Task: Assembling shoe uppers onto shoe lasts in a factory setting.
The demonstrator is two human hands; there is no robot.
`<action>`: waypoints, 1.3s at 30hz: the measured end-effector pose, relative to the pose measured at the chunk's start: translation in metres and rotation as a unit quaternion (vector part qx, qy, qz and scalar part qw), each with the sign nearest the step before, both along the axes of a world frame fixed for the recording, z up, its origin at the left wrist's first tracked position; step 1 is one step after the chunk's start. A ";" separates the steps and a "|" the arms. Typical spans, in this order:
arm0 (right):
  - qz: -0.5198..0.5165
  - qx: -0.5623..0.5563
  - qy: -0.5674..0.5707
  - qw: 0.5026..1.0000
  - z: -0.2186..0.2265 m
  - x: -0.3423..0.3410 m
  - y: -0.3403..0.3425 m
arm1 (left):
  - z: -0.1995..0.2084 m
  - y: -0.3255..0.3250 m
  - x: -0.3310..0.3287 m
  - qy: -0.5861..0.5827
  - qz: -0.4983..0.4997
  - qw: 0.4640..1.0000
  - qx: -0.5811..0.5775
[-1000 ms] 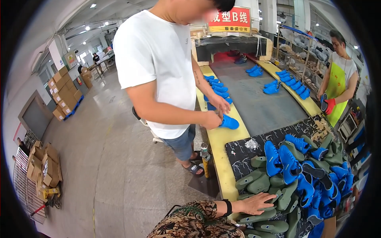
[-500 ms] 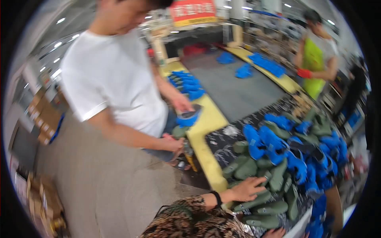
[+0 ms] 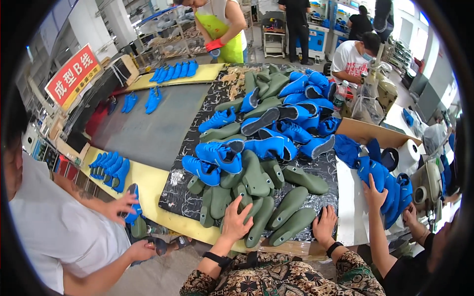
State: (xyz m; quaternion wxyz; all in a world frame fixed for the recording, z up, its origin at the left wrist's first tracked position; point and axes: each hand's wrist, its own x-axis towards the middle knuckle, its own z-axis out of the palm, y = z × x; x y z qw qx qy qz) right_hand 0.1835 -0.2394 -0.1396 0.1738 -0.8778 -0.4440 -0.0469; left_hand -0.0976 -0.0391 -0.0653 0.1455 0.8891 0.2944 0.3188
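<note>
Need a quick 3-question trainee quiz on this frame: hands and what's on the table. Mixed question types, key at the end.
1. True or false: the left hand rests on a green last in the pile.
2. The right hand is at: A) the table's near edge by a green last, B) a blue shoe, C) the conveyor.
3. What colour are the shoes lined up on the yellow board?

Key: 1 true; 2 A; 3 blue.
</note>
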 end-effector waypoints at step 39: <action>0.003 0.028 0.015 0.999 0.011 -0.006 0.001 | -0.004 0.002 -0.003 0.026 -0.004 1.000 0.006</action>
